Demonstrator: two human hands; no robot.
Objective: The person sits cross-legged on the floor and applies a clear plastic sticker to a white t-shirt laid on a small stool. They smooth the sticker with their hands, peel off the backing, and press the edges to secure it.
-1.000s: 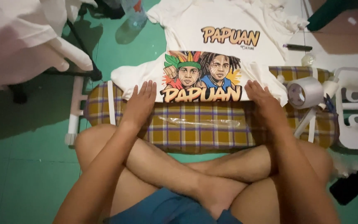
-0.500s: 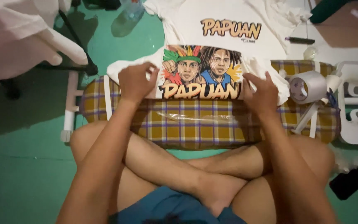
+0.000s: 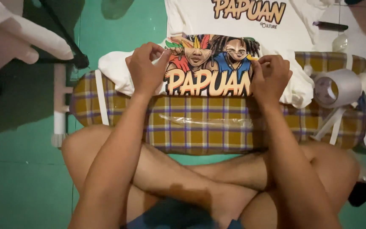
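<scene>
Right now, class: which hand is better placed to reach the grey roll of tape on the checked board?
Probably the right hand: it grips the folded white printed shirt nearest the grey tape roll.

White T-shirt (image 3: pixel 119 70) with a multicolour cartoon print (image 3: pixel 210 63); yellow-brown plaid ironing board (image 3: pixel 200 127) with purple-white lines; green floor (image 3: pixel 18 178).

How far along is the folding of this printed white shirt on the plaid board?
Done: the white printed shirt is already folded to a narrow band on the plaid board. In hand: the left hand and right hand each pinch its sides. Left: the shirt isn't laid flat; another printed shirt lies beyond.
</scene>
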